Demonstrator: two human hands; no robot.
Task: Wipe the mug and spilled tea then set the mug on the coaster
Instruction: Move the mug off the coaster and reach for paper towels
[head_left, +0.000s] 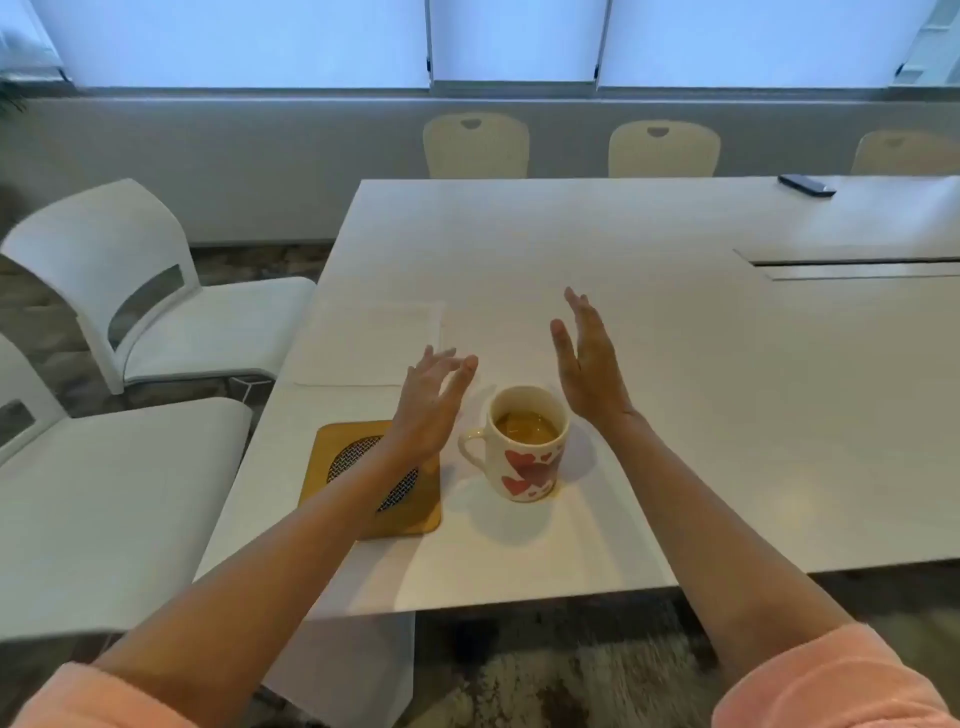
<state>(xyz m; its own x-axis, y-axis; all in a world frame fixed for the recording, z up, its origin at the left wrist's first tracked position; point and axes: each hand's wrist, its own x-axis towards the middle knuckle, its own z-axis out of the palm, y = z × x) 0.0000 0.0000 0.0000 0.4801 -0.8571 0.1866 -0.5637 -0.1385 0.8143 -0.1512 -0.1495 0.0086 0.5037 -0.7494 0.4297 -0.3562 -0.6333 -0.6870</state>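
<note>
A white mug (524, 457) with red hearts stands on the white table (701, 415), holding amber tea, its handle turned left. Left of it lies a square yellow-brown coaster (415, 512) with a dark mesh centre, partly covered by my left forearm. A white paper towel (366, 343) lies flat on the table behind the coaster. My left hand (434, 405) hovers just left of the mug, fingers spread and empty. My right hand (589, 358) is raised behind and right of the mug, palm flat, fingers apart, holding nothing. A faint wet patch shows by the mug's base.
White chairs (130, 291) stand along the table's left edge, and beige chairs (475, 148) line its far side. A dark phone (806, 185) lies at the far right. A cable slot (852, 264) runs across the table on the right.
</note>
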